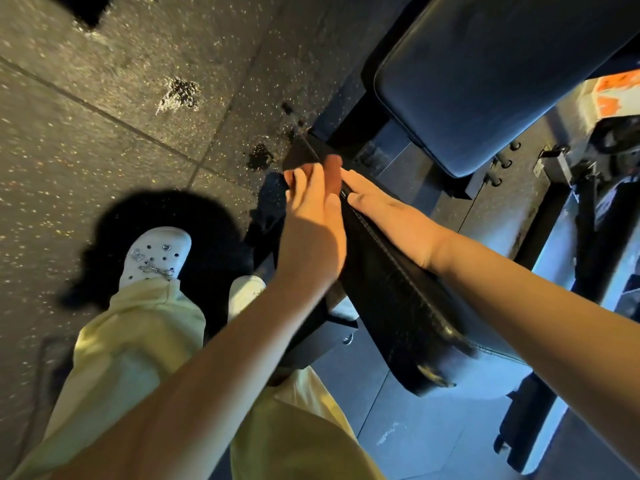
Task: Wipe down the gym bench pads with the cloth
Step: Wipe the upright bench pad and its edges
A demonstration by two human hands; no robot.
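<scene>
Both hands work the near pad [391,289]. Right hand [388,216] lies flat and open on top. Left hand [311,216] curls over the edge; cloth not discernible. Advise firm, overlapping strokes, including the stitched seam.

Looking down at a gym bench. Left hand [311,216] grips the far end of the near black pad [391,289], fingers curled over its left edge, with a dark cloth [272,199] hanging just below and left of the fingers; whether the hand holds it is unclear. Right hand [388,209] lies flat, palm down, on the pad's right side, fingers pointing far. A second, bluish pad [491,74] sits far right, apart from the near one. Speckled rubber floor [104,116] on the left. Near left, pale yellow trousers [138,334] and white clogs [156,254] with charms.
</scene>
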